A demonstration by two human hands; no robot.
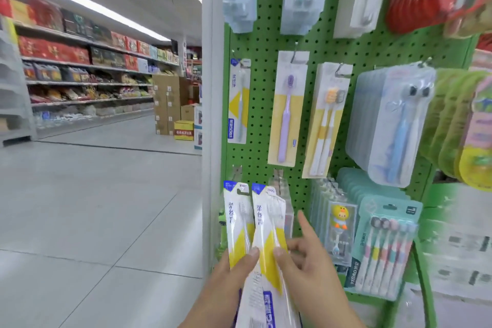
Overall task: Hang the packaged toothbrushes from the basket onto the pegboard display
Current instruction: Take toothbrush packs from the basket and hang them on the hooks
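Left hand (234,266): thumb pinched on the left toothbrush pack (237,224) | right hand (306,261): thumb pinched on the right toothbrush pack (269,229), index finger extended | both packs held upright, overlapping, before the green pegboard (266,42), lower left | identical pack (238,101) hung above.

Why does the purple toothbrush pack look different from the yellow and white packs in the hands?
The purple toothbrush pack hangs from a hook on the pegboard; the yellow and white packs are held up by both hands. Its brush is purple; theirs look clear or white. Both kinds are flat cards with yellow on them.
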